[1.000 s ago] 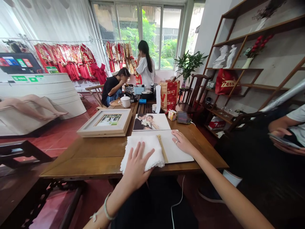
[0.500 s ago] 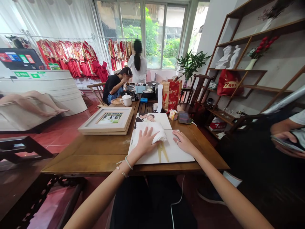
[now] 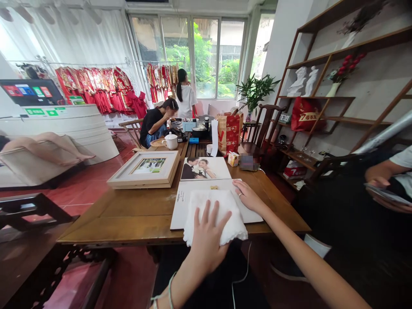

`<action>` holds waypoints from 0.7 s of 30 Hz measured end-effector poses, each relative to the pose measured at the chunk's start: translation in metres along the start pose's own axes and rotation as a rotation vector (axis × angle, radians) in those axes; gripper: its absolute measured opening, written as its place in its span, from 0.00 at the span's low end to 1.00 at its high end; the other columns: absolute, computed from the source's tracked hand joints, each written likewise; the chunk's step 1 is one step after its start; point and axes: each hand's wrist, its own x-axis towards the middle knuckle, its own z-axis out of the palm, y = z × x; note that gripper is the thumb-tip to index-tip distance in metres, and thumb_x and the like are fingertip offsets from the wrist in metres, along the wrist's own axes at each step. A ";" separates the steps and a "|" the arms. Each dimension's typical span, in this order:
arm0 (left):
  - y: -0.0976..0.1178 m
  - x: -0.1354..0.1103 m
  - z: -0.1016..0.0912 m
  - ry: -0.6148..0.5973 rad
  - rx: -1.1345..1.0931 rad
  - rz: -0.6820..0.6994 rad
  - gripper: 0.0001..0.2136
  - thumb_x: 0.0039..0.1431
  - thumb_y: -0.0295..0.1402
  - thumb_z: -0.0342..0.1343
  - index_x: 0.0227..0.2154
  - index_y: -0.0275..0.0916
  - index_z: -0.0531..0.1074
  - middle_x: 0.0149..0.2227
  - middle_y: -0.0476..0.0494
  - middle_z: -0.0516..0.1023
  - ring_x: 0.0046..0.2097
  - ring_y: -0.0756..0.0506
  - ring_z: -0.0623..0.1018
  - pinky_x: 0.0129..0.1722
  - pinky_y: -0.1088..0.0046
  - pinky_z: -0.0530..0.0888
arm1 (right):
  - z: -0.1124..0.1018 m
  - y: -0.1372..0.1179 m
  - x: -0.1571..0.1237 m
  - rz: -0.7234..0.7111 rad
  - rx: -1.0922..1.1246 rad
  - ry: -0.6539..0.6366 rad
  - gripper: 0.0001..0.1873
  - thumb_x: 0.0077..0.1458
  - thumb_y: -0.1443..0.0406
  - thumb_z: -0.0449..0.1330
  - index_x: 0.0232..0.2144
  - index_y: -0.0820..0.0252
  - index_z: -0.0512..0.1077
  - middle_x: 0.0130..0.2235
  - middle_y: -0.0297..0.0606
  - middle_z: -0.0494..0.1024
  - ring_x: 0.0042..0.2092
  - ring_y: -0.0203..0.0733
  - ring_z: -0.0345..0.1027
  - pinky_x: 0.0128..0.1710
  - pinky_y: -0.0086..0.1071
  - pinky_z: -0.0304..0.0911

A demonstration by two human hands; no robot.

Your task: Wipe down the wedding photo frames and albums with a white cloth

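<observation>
My left hand point(image 3: 208, 234) lies flat with fingers spread on a white cloth point(image 3: 225, 204), which rests on the near part of a white album cover point(image 3: 182, 206) at the table's front edge. My right hand point(image 3: 248, 196), a ring on one finger, presses open and flat on the album's right side. Behind the album lies a wedding photo print point(image 3: 205, 168) of a couple. A framed photo in a pale wooden frame point(image 3: 144, 169) sits to the left of it.
The wooden table point(image 3: 128, 214) also carries a teapot point(image 3: 171, 140), a red gift bag point(image 3: 229, 131), a small box point(image 3: 232, 158) and a phone. Two people are at the far end. Another person's hand point(image 3: 381, 180) holds a phone at right. Shelves line the right wall.
My left hand has drawn the cloth from the album's far left corner toward me, down to the near edge. The right hand has stayed in place. The standing person has turned away.
</observation>
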 end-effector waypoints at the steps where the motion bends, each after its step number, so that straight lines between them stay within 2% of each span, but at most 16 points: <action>1: 0.000 0.004 0.000 0.001 -0.003 -0.021 0.29 0.56 0.46 0.51 0.61 0.55 0.53 0.65 0.42 0.48 0.65 0.30 0.46 0.58 0.40 0.48 | 0.000 -0.001 0.000 -0.005 -0.004 0.000 0.20 0.56 0.66 0.47 0.50 0.60 0.69 0.55 0.46 0.68 0.59 0.47 0.58 0.60 0.50 0.50; 6: -0.005 0.049 -0.002 -0.008 0.032 -0.122 0.25 0.59 0.49 0.45 0.58 0.51 0.59 0.63 0.38 0.56 0.63 0.29 0.52 0.56 0.40 0.52 | -0.005 -0.001 0.001 -0.006 0.023 0.013 0.20 0.55 0.67 0.48 0.48 0.60 0.71 0.54 0.45 0.70 0.57 0.47 0.60 0.60 0.50 0.51; 10: -0.011 0.097 0.001 -0.078 0.076 -0.171 0.25 0.59 0.49 0.46 0.57 0.49 0.62 0.62 0.35 0.57 0.62 0.27 0.53 0.54 0.38 0.53 | -0.007 0.002 0.003 0.005 0.117 0.020 0.21 0.52 0.70 0.49 0.46 0.56 0.72 0.52 0.42 0.73 0.56 0.46 0.63 0.58 0.47 0.55; 13: -0.011 0.123 0.007 -0.122 0.089 -0.193 0.25 0.58 0.49 0.47 0.58 0.47 0.61 0.62 0.32 0.57 0.62 0.26 0.53 0.54 0.37 0.52 | -0.007 0.005 0.003 0.022 0.155 0.026 0.24 0.47 0.74 0.50 0.47 0.57 0.72 0.52 0.41 0.73 0.55 0.45 0.63 0.58 0.45 0.55; 17: -0.005 0.132 0.014 -0.144 0.132 -0.191 0.27 0.57 0.48 0.50 0.58 0.48 0.60 0.64 0.34 0.52 0.63 0.27 0.50 0.55 0.37 0.48 | -0.006 0.008 0.003 0.051 0.166 0.064 0.23 0.46 0.73 0.52 0.46 0.60 0.72 0.51 0.45 0.74 0.54 0.49 0.64 0.56 0.46 0.56; 21: 0.008 0.114 0.013 -0.143 0.144 -0.156 0.26 0.58 0.45 0.51 0.59 0.49 0.58 0.64 0.38 0.51 0.64 0.31 0.49 0.57 0.40 0.48 | -0.008 0.011 0.006 -0.032 0.204 0.050 0.21 0.45 0.70 0.58 0.44 0.59 0.73 0.48 0.45 0.75 0.52 0.51 0.66 0.53 0.45 0.59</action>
